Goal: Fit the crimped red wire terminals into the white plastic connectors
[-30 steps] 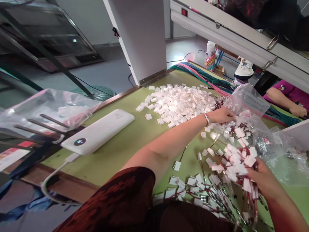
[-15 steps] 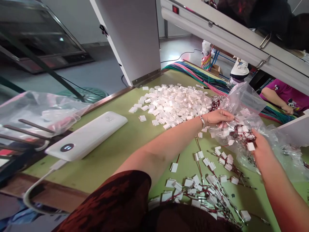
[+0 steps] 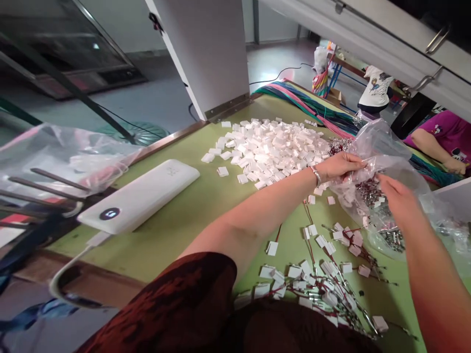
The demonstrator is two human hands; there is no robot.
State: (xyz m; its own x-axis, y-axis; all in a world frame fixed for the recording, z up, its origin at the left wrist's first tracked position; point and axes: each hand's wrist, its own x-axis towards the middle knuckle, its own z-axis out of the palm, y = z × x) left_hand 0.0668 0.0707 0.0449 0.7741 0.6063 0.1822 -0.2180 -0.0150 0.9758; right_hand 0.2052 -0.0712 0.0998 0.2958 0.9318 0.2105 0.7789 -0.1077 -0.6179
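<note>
My left hand, a bracelet at its wrist, pinches the edge of a clear plastic bag at the right. Just right of it my right hand is at the bag's mouth, its fingers together; whether they grip the bag or something in it is hidden. Inside the bag lie dark red wires with metal ends and a few white pieces. A big pile of white connectors spreads left of the bag. Nearer my body, wired white connectors lie scattered on the green table.
A white power bank with a cable lies on the left, beside a plastic bag and metal prongs. Long coloured wires run along the back. A slanted white beam crosses the upper right. Two other people are beyond.
The view has shifted slightly. The cluster of white connectors with red wires at my right hand is no longer seen there; it now shows wires deeper in the bag. My left hand still pinches the bag.
</note>
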